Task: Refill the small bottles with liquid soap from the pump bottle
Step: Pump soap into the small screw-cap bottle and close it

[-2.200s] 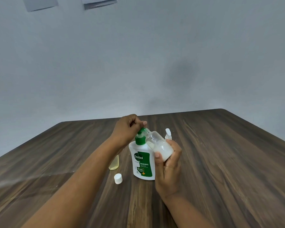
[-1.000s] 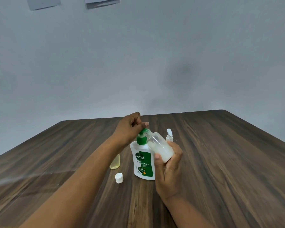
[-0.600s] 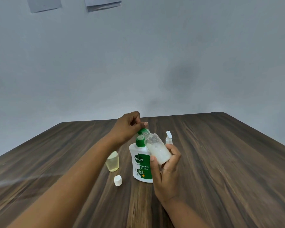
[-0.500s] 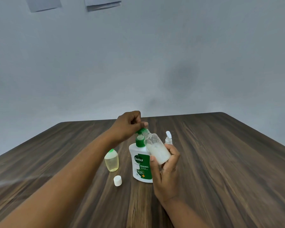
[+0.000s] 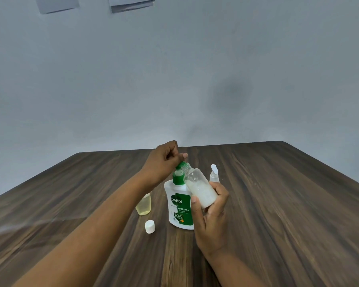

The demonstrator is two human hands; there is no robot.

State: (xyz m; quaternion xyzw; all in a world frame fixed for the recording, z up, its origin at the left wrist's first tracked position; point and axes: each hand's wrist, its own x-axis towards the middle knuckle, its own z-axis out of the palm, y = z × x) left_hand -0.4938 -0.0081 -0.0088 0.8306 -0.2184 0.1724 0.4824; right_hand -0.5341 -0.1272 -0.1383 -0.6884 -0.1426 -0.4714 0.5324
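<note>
Two hands share the step: the left hand (image 5: 164, 162) presses the pump bottle (image 5: 179, 204) at tabletop (image 5: 278, 204) centre, while the right hand (image 5: 210, 214) grips the tilted small bottle (image 5: 199, 187), whose mouth should stay against the nozzle.

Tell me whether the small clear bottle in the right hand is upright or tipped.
Tipped: the small clear bottle leans its open neck toward the pump bottle's green spout.

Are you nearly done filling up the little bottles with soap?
About halfway. The small yellow bottle standing behind the left arm already holds liquid. Right now the left hand presses the green pump bottle while the right hand tilts the clear bottle, part full, at its spout. Its white cap and the spray top are not back on.
</note>
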